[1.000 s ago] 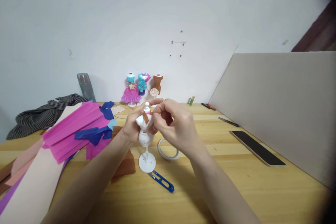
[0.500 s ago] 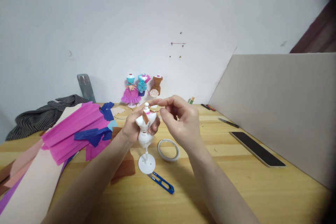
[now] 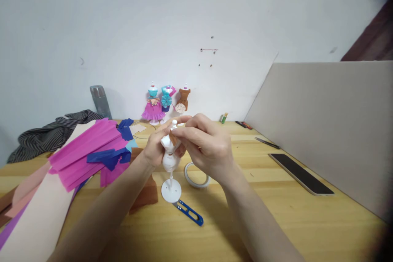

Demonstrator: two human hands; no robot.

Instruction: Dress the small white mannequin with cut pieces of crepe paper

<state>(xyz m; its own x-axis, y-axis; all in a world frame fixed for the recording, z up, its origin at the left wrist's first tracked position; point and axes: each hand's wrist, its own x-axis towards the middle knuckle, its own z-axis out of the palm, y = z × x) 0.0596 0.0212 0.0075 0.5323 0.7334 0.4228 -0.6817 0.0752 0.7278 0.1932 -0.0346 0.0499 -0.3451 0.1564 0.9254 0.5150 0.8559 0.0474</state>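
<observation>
The white mannequin (image 3: 170,161) stands between the two hands at the middle of the surface (image 3: 264,221), its round base (image 3: 171,191) just beside the blade end of the blue snips (image 3: 190,214) and near the tape ring (image 3: 196,186). The left hand (image 3: 154,147) grips it from behind, wrapped about the upper body, while the right hand (image 3: 210,143) has its fingertips touching the brown strip (image 3: 172,138) that runs down from the neck; the fingers cover so much there that I cannot tell whether they pinch the strip or only press it. The mannequin looks like hard, smooth plastic, light enough for one hand and probably a little slippery where bare. Its thin stem (image 3: 171,176) seems the weakest part, and sideways force there could bend or tip it, so the firm places to take hold are the torso and narrow waist. The strip appears to be thin crepe paper, soft and almost weightless, apt to stretch, crease or tear; it is best handled lightly by its edges, with flat fingertips rather than nails.
</observation>
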